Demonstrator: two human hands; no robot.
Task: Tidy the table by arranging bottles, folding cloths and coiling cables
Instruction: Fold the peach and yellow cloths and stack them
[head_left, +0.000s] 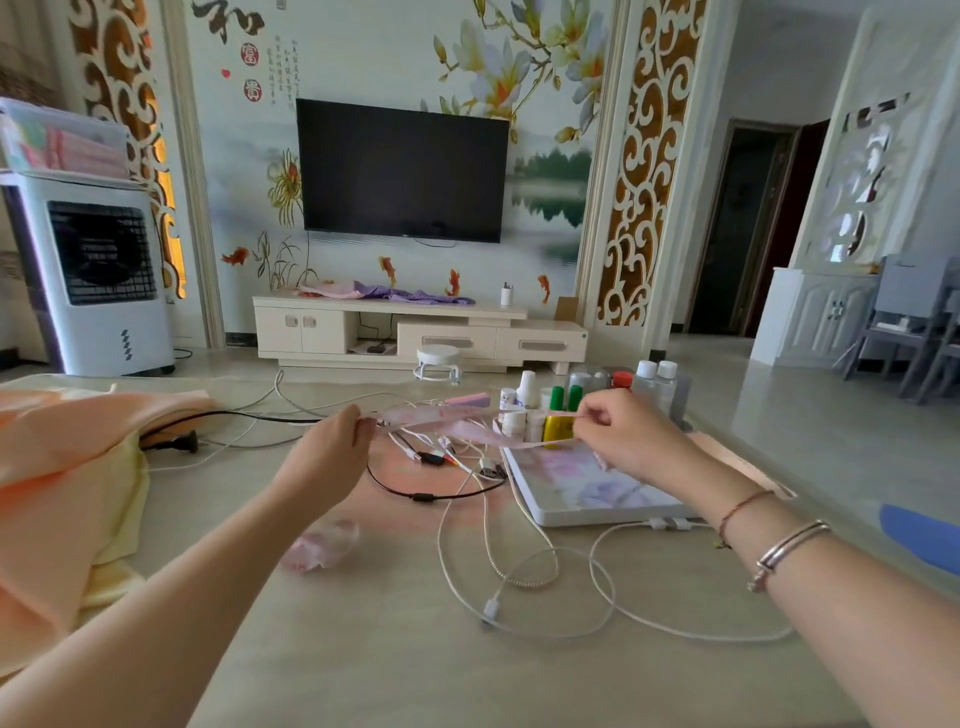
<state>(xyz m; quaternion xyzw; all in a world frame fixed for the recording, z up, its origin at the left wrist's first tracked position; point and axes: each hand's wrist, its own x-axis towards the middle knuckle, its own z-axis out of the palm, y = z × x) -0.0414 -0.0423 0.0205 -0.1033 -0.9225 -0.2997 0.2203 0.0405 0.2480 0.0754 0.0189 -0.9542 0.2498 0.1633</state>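
In my hands: my left hand (332, 441) and right hand (618, 436) each pinch one end of a thin pink cloth (457, 428), stretched flat between them above the desk (363, 623).
Grip: fingers and thumb pressed together on the fabric at both ends; neither hand is spread.
Cloths: the fold looks barely begun; an orange cloth (62, 441) and a yellow one (111, 519) lie heaped at my left, and a small crumpled pink piece (322, 545) sits near my left forearm.
Cables: none coiled that I can see; white cables (524, 582) loop loosely in front of me and a black cable (426, 498) tangles with plugs under the cloth.
Bottles: the bottles (566, 405) stand bunched at the far right, beside a white tray (597, 512); whether I have arranged them, I cannot tell.
Judgement: most of the tidying is left.
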